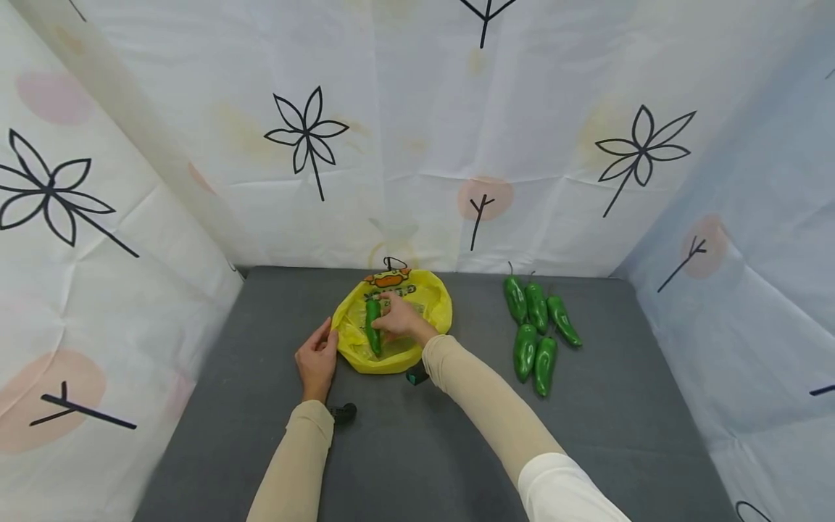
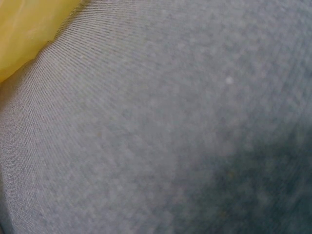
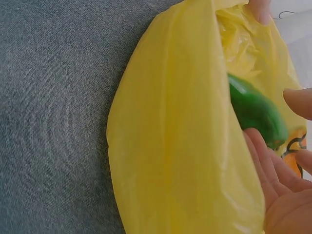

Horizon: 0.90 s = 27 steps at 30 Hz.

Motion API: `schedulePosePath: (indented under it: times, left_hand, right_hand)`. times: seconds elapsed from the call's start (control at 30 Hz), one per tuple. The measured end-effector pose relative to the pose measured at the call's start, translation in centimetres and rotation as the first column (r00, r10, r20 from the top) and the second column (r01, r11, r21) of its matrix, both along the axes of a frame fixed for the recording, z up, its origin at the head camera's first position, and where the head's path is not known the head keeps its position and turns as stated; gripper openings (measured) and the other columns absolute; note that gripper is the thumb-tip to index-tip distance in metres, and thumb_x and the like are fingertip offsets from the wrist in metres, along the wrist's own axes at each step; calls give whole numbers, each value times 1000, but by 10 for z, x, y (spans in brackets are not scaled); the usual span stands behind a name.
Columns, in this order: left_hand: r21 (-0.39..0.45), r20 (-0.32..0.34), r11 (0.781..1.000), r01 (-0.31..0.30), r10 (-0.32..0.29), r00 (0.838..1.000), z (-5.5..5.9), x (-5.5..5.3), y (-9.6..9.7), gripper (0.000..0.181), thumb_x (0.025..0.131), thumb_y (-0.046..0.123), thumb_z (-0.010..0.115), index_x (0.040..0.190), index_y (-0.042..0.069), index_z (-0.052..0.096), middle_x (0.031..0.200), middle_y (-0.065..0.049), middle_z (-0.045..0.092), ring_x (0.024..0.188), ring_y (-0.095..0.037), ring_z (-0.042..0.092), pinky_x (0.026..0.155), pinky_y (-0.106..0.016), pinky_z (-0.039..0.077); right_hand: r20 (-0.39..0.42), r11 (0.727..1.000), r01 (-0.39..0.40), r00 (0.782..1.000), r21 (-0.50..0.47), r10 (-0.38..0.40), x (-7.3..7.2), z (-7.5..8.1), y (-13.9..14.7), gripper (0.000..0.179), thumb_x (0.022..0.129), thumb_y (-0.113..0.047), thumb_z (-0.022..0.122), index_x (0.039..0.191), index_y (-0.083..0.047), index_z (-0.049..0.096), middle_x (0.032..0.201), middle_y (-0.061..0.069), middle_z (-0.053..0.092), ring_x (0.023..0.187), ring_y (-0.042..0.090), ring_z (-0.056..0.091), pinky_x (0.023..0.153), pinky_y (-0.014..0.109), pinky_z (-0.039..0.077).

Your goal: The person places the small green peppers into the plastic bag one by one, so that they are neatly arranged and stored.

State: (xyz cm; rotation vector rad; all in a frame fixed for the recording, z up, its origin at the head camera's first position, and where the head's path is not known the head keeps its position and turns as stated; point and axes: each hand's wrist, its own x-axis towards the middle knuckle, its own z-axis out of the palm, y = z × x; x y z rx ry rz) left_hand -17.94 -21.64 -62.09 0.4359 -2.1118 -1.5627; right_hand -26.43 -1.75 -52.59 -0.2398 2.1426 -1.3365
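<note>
The pepper [image 1: 373,328] lies in the bag [image 1: 346,346], toward nine o'clock. The right hand [image 1: 399,317] touches it; whether gripping, I cannot tell. The left hand [image 1: 317,362] pinches the rim at eight o'clock. Likely step: placing; next calls for a clean release. The twelve-o'clock print [image 1: 389,278] shows nothing legible. Five loose peppers [image 1: 536,308] lie at three o'clock.
</note>
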Motion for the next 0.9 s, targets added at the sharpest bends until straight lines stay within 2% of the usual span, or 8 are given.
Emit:
schedulePosePath:
  times: [0.2,0.37,0.5,0.6,0.77,0.9]
  left_hand:
    - [3,-4,1000,13,-13,1000,-3,-1,0,35,96,28,71,130,18,73,124,-11,75,74,13,60,68,-4,45]
    - [-2,-4,1000,13,-13,1000,-7,-2,-2,35,96,30,71,130,20,73,126,-10,74,74,13,61,68,-4,45]
    - [-7,-3,1000,7,-7,1000,-6,0,-3,36,96,30,71,130,17,73,125,-10,74,73,12,60,67,-4,45]
    - [-12,1,1000,5,-5,1000,-6,0,-3,37,97,30,70,130,15,72,126,-11,74,74,13,59,68,-4,44]
    - [-9,-1,1000,-8,8,1000,-5,1,-1,36,97,29,70,130,15,73,125,-12,74,73,12,59,68,-4,44]
    - [-19,10,1000,-14,14,1000,-6,0,0,36,97,30,70,130,16,73,123,-13,75,73,13,58,68,-3,44]
  right_hand:
    - [-84,996,-28,996,80,35,0,6,5,75,97,-17,69,160,-10,28,139,22,56,104,42,67,87,54,57]
    - [-206,978,-75,972,195,116,0,12,7,73,99,-22,67,160,-9,29,140,20,58,106,30,66,82,42,55]
    - [-262,966,-86,953,245,151,-1,15,7,72,101,-30,62,161,-9,28,153,19,49,128,32,58,97,46,51]
    - [-301,954,-78,939,291,168,-1,18,7,72,103,-39,59,161,-11,28,162,17,38,147,36,41,114,52,42]
    - [-360,923,-51,911,382,200,1,25,8,72,103,-50,54,161,-17,28,166,16,27,154,40,26,118,55,35]
    - [-420,884,-15,876,468,237,1,28,11,74,102,-56,51,161,-18,30,167,17,25,154,41,25,118,55,36]
